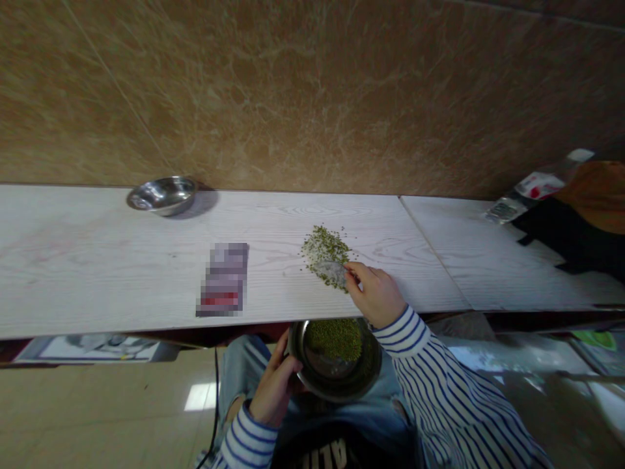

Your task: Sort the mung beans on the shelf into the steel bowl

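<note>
My left hand [274, 391] grips the left rim of a metal bowl [374, 365], which sits over my lap just below the table's front edge. Green mung beans [336, 339] fill part of it, with bare metal showing toward me. Over the tabletop, my right hand [378, 292] pinches a flat grey piece [331, 271] with a mottled surface; its exact kind I cannot tell. That piece lies across the near part of a loose spread of mung beans [326, 244] on the white table [273, 260].
A second metal bowl [163, 197] stands by the wall at the back left. Left of the beans lies a blurred-out rectangular item [223, 280]. Far right are a black and brown bag [581, 228] and a clear packet [505, 210]. A dark cable [216, 397] hangs at lower left.
</note>
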The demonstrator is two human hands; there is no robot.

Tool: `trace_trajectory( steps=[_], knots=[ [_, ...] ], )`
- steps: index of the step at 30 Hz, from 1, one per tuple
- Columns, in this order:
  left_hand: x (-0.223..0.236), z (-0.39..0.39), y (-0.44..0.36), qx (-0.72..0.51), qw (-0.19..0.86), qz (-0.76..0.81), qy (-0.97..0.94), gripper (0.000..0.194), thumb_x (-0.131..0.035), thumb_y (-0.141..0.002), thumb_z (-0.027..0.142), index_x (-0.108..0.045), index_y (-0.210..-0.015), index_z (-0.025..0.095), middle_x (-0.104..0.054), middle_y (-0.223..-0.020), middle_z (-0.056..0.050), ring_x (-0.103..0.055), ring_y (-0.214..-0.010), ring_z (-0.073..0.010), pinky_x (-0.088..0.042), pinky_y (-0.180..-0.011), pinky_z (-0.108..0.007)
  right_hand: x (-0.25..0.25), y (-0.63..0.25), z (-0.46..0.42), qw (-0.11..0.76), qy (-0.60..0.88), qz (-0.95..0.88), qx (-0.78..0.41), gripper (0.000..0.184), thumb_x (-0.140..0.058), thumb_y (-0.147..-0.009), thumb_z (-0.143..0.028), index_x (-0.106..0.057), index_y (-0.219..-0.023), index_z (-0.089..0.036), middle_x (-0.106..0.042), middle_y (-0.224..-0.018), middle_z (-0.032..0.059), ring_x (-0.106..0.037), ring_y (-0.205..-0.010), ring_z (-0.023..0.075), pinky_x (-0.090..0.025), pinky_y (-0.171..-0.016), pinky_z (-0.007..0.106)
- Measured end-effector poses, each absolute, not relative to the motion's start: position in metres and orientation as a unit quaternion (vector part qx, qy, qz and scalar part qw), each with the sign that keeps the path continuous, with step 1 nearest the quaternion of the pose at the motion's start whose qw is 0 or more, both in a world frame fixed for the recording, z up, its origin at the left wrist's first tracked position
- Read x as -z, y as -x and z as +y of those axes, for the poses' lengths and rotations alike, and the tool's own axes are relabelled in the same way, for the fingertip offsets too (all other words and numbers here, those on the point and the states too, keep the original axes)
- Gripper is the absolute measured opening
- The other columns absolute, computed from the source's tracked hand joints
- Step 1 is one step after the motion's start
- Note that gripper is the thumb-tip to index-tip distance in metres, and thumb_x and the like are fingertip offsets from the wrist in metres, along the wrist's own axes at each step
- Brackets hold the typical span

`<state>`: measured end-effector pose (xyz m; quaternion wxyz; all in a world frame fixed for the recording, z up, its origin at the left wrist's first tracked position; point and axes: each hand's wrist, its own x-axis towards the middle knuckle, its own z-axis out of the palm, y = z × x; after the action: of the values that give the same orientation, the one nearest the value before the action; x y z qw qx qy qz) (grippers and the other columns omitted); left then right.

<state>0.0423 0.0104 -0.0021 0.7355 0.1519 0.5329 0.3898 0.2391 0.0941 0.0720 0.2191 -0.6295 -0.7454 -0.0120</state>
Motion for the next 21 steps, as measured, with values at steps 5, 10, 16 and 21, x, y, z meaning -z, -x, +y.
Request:
trace_trajectory(
  steps=[5, 10, 16, 21],
  knots=[
    [0.002, 0.009, -0.042, -0.394, 0.736, 0.530, -0.149, 0.073, -0.055, -0.060, 0.014, -0.041, -0.131, 0.026, -0.060, -0.077, 0.002, -0.052, -0.056, -0.0123, -0.044, -0.050, -0.026, -0.076, -0.248, 0.091, 0.217, 0.611, -0.753, 0.113, 0.019, -0.044, -0.087, -0.022, -0.059, -0.099, -0.019, -0.068, -0.082, 0.0042, -0.060, -0.075, 0.0160, -0.036, -0.072, 0.028],
    [0.002, 0.007, -0.040, -0.399, 0.736, 0.523, -0.161, 0.072, -0.054, -0.062, 0.014, -0.040, -0.131, 0.026, -0.060, -0.080, 0.001, -0.052, -0.057, -0.0124, -0.045, -0.049, -0.026, -0.072, -0.242, 0.089, 0.171, 0.578, -0.783, 0.153, 0.020, -0.044, -0.088, -0.018, -0.060, -0.101, -0.018, -0.068, -0.087, 0.0055, -0.057, -0.082, 0.0166, -0.031, -0.074, 0.030],
    [0.001, 0.007, -0.036, -0.399, 0.742, 0.512, -0.166, 0.072, -0.053, -0.063, 0.012, -0.038, -0.132, 0.028, -0.060, -0.084, 0.001, -0.053, -0.059, -0.0128, -0.046, -0.051, -0.027, -0.065, -0.234, 0.074, 0.171, 0.549, -0.807, 0.130, 0.021, -0.044, -0.089, -0.018, -0.059, -0.102, -0.019, -0.067, -0.095, 0.0040, -0.055, -0.089, 0.0162, -0.030, -0.077, 0.031],
    [-0.002, 0.006, -0.037, -0.402, 0.739, 0.517, -0.158, 0.070, -0.055, -0.062, 0.013, -0.042, -0.130, 0.027, -0.059, -0.078, 0.002, -0.053, -0.058, -0.0129, -0.046, -0.051, -0.027, -0.067, -0.241, 0.061, 0.188, 0.538, -0.813, 0.122, 0.019, -0.046, -0.087, -0.017, -0.061, -0.100, -0.019, -0.068, -0.095, 0.0033, -0.056, -0.089, 0.0149, -0.031, -0.076, 0.031]
  ],
)
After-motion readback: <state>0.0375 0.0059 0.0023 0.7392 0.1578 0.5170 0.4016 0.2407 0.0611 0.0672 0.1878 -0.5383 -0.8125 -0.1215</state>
